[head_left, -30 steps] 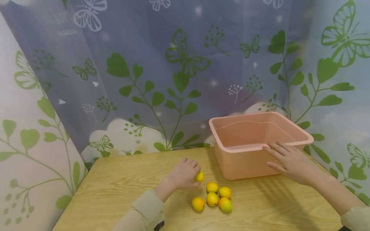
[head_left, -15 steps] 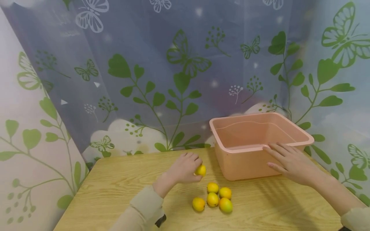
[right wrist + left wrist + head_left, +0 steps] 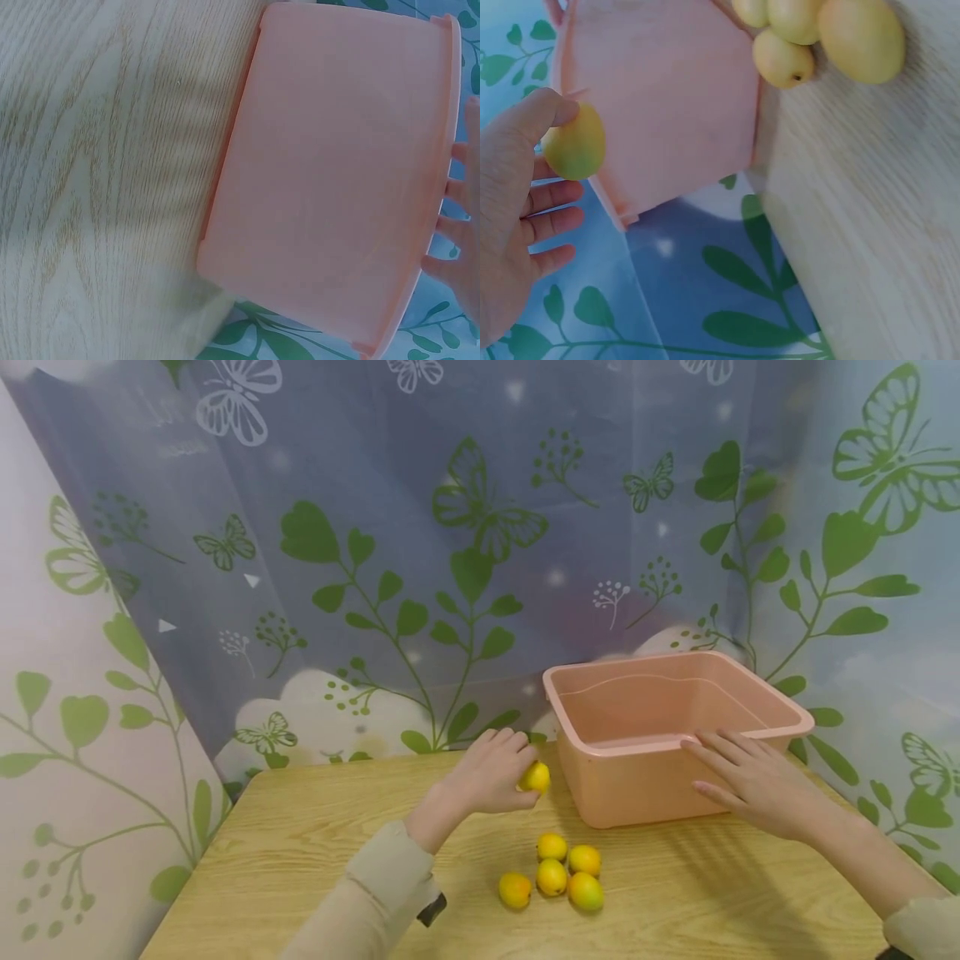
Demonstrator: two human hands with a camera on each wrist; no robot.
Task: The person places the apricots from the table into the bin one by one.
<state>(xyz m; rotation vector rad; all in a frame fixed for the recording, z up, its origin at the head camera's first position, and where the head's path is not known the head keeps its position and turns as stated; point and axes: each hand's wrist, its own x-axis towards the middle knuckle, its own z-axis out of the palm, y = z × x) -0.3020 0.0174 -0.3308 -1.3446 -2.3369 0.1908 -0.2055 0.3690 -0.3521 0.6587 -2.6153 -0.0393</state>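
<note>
In the head view my left hand [image 3: 491, 772] is raised over the table, left of the pink plastic basin [image 3: 637, 785]. It pinches a small oval yellow fruit [image 3: 536, 777]. The left wrist view shows the thumb lying on that fruit [image 3: 576, 144], which has a greenish patch, while the other fingers extend behind it. My right hand [image 3: 757, 781] is at the basin's near side, fingers extended, with fingertips at the rim [image 3: 441, 217] in the right wrist view. Several similar fruits [image 3: 552, 877] lie grouped on the table in front of the basin.
The wooden table [image 3: 315, 843] bears the basin at its back right. Behind it hangs a blue cloth [image 3: 360, 460] printed with green leaves and butterflies. Its pale side panels enclose the table left and right.
My left hand has lifted the pinched yellow fruit off the table area and carried it up and rightward, closer to the basin. The right hand and the grouped fruits stay put.
</note>
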